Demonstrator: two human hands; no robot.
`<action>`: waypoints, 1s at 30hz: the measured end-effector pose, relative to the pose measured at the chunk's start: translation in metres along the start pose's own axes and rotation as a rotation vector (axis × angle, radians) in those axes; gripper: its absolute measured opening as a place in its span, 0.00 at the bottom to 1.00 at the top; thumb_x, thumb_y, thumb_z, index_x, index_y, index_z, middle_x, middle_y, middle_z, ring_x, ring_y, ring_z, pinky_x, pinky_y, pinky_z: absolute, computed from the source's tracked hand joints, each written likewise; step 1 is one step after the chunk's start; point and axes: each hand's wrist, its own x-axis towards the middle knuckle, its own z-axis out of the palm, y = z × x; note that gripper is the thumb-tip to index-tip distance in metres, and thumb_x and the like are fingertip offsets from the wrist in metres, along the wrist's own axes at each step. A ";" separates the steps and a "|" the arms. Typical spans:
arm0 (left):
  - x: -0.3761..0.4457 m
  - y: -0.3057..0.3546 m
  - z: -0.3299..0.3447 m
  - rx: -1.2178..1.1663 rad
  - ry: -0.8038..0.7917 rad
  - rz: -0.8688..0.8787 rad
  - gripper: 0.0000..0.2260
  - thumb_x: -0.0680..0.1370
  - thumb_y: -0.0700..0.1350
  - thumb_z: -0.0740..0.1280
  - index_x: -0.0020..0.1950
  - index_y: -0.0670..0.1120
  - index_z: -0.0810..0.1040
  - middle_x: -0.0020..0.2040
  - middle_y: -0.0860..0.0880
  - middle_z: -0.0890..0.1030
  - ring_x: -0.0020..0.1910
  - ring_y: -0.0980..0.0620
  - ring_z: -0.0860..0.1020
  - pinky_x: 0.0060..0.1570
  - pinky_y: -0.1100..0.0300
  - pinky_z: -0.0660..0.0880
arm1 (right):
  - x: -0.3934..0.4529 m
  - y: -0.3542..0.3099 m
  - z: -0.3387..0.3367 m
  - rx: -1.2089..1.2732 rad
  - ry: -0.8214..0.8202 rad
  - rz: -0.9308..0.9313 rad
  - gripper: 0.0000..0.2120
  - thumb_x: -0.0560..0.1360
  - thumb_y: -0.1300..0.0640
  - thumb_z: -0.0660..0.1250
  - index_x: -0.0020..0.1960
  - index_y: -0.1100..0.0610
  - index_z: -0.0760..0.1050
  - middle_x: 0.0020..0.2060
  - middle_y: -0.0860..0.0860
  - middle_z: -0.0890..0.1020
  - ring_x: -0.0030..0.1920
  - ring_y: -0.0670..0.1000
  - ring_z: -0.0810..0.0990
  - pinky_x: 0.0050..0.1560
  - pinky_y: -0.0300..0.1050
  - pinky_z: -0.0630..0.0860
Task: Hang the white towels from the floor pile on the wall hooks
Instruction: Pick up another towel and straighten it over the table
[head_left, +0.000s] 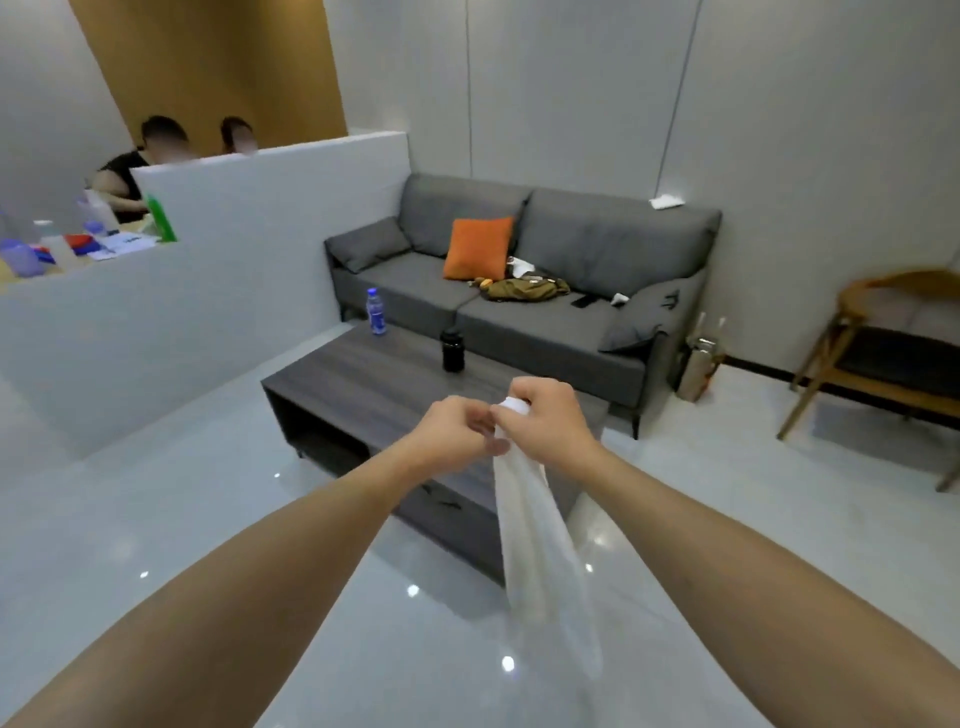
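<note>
A white towel (540, 545), a grey sofa (524, 291) with an orange cushion (478, 248) (plain, unpatterned), a dark wood-grain table (374, 374).

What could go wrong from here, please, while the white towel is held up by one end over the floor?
1. Both the right hand and the left hand pinch only the top end of the white towel, so it might slip free.
2. Its loose lower end hangs low and could brush the glossy floor.
3. No wall hooks are in view, so turning could swing it against the coffee table.

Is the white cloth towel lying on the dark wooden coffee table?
No, the white cloth towel hangs from both hands above the floor.
</note>
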 end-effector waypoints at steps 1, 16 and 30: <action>0.020 0.012 0.017 0.003 -0.031 0.027 0.10 0.73 0.47 0.74 0.54 0.52 0.84 0.46 0.54 0.85 0.50 0.56 0.82 0.54 0.54 0.79 | 0.001 0.019 -0.017 0.003 0.016 0.043 0.15 0.71 0.53 0.72 0.30 0.55 0.71 0.29 0.50 0.74 0.34 0.51 0.73 0.35 0.49 0.70; 0.358 0.161 0.149 0.357 -0.050 0.242 0.04 0.76 0.48 0.67 0.51 0.54 0.76 0.49 0.49 0.79 0.45 0.50 0.77 0.48 0.52 0.79 | 0.083 0.260 -0.249 -0.401 0.002 0.680 0.11 0.71 0.45 0.74 0.41 0.52 0.80 0.40 0.51 0.82 0.42 0.51 0.80 0.41 0.44 0.77; 0.538 0.223 0.175 0.159 -0.051 0.254 0.12 0.76 0.40 0.59 0.50 0.51 0.81 0.49 0.45 0.81 0.49 0.45 0.78 0.52 0.49 0.78 | 0.236 0.379 -0.326 -0.371 -0.146 0.708 0.07 0.76 0.49 0.70 0.44 0.52 0.80 0.42 0.50 0.82 0.43 0.49 0.82 0.38 0.41 0.81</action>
